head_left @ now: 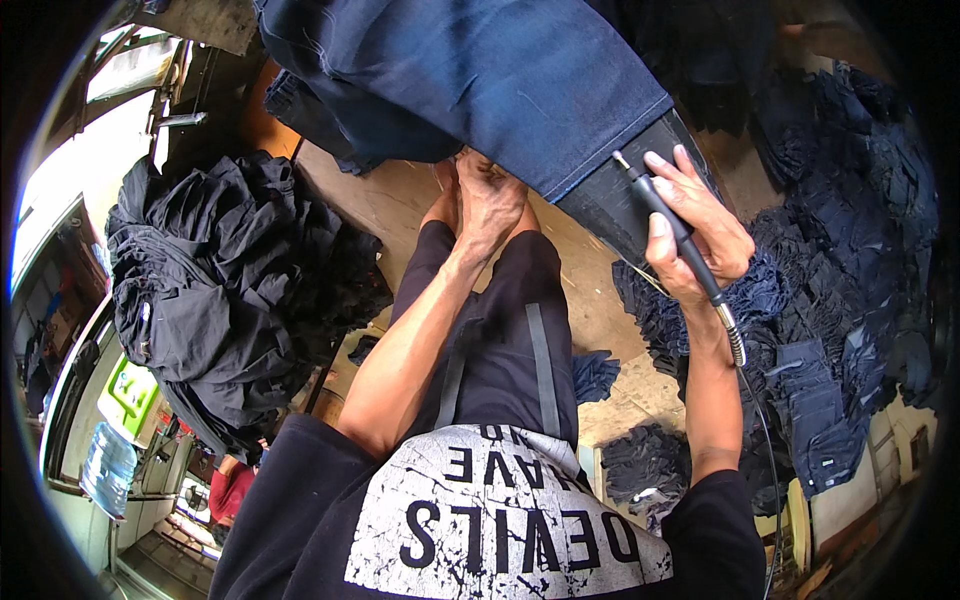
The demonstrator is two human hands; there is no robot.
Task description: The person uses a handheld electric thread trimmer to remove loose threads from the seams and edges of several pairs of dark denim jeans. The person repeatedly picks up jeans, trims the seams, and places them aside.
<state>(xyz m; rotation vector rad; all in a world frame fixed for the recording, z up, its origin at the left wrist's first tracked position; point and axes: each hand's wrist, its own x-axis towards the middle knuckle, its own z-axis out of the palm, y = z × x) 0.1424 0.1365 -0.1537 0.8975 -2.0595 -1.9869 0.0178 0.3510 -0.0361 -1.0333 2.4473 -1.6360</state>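
Observation:
A dark blue pair of denim trousers (490, 90) is spread in front of me, one leg drawn over a flat dark board (610, 205). The board's end sticks out past the hem. My right hand (700, 225) grips a slim black rotary hand tool (675, 228) between thumb and fingers, its cable trailing down past my forearm. The tool's metal tip is close to the hem, over the board; whether it touches cannot be made out. My left hand (488, 200) is curled at the trousers' lower edge, gripping the cloth, with its fingertips partly hidden.
To my left rises a large heap of black garments (230, 290). Piles of dark denim (800, 300) fill the right side, with a smaller pile (645, 465) beside my right arm. At far left are a clear water bottle (108, 470), a green container (128, 395) and another person in red (228, 490).

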